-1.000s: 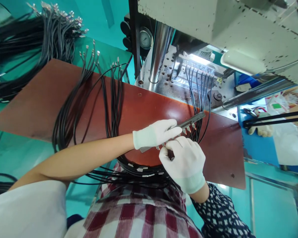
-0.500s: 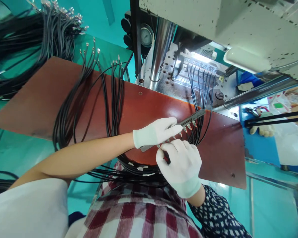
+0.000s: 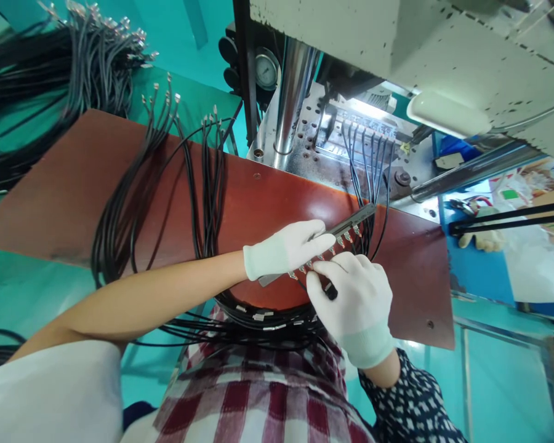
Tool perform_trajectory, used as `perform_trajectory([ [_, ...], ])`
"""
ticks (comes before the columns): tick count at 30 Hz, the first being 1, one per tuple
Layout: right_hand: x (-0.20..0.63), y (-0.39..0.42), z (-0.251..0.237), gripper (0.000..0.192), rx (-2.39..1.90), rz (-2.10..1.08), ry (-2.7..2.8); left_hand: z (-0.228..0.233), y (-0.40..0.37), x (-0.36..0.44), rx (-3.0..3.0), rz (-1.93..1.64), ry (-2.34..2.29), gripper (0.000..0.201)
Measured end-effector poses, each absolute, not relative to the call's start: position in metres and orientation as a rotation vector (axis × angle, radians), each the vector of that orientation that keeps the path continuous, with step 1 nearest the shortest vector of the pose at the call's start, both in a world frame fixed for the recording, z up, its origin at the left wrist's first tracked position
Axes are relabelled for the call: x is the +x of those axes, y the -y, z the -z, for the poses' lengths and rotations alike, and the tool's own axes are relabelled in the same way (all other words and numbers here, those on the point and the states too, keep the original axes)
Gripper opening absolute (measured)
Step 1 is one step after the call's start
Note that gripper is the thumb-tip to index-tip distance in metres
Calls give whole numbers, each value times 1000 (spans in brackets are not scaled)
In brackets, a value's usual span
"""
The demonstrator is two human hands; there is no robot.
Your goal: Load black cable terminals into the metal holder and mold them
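Observation:
A flat grey metal bar lies slanted over the brown board, with a row of small metal terminals along its near edge. My left hand, in a white glove, lies across the bar with its fingers closed on it. Just below, my gloved right hand pinches at one of the terminals on black cables; its fingertips partly hide that terminal. More black cables with silver ends loop near my waist under both hands.
The brown board spans the front of a press with steel columns and a lit metal die holding several cable ends. Cable bundles cross the board at left; a larger heap lies beyond. A glove rests at right.
My right hand has shifted right along the row of terminals, uncovering those at the bar's lower left end. My left hand stays on the bar. The whole view has moved slightly.

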State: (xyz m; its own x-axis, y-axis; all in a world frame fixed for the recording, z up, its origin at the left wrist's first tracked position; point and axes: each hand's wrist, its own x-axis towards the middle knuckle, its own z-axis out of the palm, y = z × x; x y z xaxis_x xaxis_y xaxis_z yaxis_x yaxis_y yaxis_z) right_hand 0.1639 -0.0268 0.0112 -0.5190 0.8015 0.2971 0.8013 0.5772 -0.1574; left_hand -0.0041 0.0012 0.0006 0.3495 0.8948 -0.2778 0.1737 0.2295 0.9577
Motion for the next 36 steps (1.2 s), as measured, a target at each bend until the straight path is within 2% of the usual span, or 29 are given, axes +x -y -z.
perform_trajectory([
  [10, 149, 25, -1, 17, -1329, 68, 2404, 7, -2, -4, 1299, -693, -1134, 39],
  [15, 174, 5, -19, 16, -1236, -151, 2444, 4, -3, -5, 1331, -664, -1107, 41],
  [20, 208, -43, -48, 27, -1065, 232, 2686, -10, -4, -6, 1400, -529, -1092, 45],
  [25, 218, -58, -62, 25, -837, 230, 3033, -30, -6, -2, 1553, -389, -1118, 46],
  [32, 247, -39, -66, 17, -1269, 280, 2980, -43, -26, 30, 1534, -292, -1012, 43],
  [36, 302, -26, -56, 18, -1569, 222, 2863, -33, -59, 48, 1070, -634, -1039, 32],
])
